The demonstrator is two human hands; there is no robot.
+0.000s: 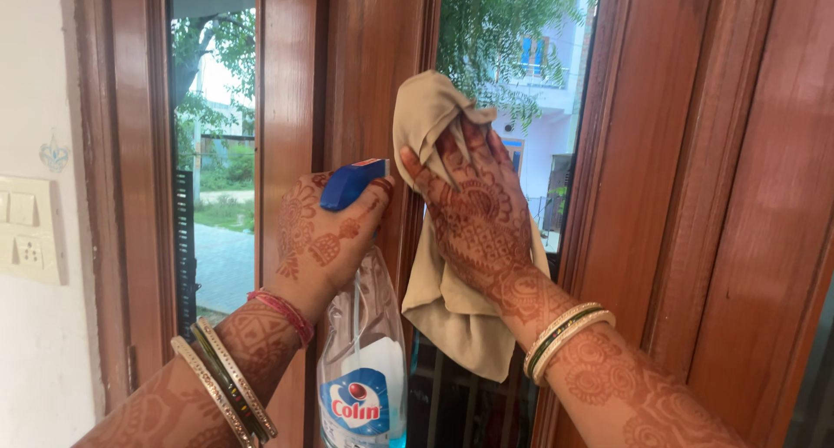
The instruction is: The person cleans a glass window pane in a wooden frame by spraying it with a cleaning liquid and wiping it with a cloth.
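Observation:
My left hand (317,235) grips the neck of a clear spray bottle (363,361) with a blue trigger head (350,183) and blue liquid low inside. The nozzle faces the glass. My right hand (478,218) presses a beige cloth (447,313) flat against the window pane (521,74), fingers spread over it. The cloth bunches above the fingers and hangs down below the palm. Both wrists wear bangles.
A brown wooden window frame (382,66) runs upright between two glass panes, with more wood panels (747,196) at the right. A white wall with a switch plate (26,231) is at the left. Trees and a building show outside.

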